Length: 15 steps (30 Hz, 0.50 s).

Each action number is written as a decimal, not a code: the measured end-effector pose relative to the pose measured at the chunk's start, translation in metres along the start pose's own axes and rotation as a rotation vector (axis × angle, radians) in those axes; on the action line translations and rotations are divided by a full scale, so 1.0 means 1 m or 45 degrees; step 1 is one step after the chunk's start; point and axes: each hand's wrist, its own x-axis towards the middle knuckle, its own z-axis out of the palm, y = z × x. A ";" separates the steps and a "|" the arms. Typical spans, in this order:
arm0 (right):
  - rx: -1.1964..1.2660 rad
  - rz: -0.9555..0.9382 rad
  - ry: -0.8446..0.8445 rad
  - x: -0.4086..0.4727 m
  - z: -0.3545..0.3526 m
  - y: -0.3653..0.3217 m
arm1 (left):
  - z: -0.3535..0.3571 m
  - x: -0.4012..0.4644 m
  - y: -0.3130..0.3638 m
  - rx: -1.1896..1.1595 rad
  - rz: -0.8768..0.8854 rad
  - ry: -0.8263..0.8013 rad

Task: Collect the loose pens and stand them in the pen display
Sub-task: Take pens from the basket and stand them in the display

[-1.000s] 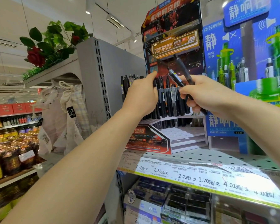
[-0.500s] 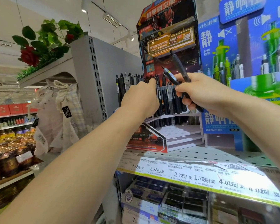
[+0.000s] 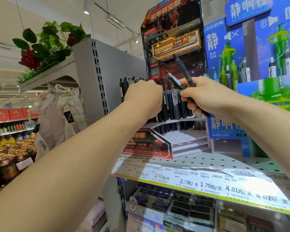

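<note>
Up on the perforated shelf (image 3: pixel 199 160) stands the pen display (image 3: pixel 172 47), its upper tier crowded with upright black pens (image 3: pixel 170 104) while the white stepped tiers toward the shelf's front edge stay unfilled. To seat a pen well, I would part the standing row first, then lower one tip straight into a free hole (one at a time, not both). The right hand (image 3: pixel 208 96) curls around two loose pens (image 3: pixel 182 74), angled up-left. The left hand (image 3: pixel 143 96), fingers curled, reaches among the standing pens; what it grips is hidden.
</note>
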 end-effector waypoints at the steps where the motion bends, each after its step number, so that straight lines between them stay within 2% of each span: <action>1: -0.003 0.008 -0.006 0.000 0.000 0.000 | -0.001 0.000 -0.003 0.013 0.003 -0.024; 3: -0.011 0.024 -0.012 0.000 0.000 0.000 | -0.003 0.000 -0.010 -0.022 -0.004 -0.041; 5: -0.028 0.035 -0.011 0.000 0.000 0.000 | -0.006 0.000 -0.016 -0.183 -0.083 0.027; 6: -0.040 0.036 -0.017 0.000 -0.001 0.000 | -0.008 0.000 -0.017 -0.376 -0.160 0.071; 9: -0.078 0.007 -0.046 -0.002 0.000 -0.001 | -0.015 -0.004 -0.014 -1.414 -0.429 0.094; 10: -0.100 -0.006 -0.052 -0.003 0.001 -0.001 | -0.017 -0.007 -0.010 -1.659 -0.448 0.072; 12: -0.134 -0.039 -0.064 -0.004 0.002 -0.002 | -0.018 -0.012 -0.002 -1.839 -0.415 0.081; 15: -0.060 -0.025 -0.091 -0.006 0.003 -0.005 | -0.015 -0.015 0.003 -1.972 -0.460 0.231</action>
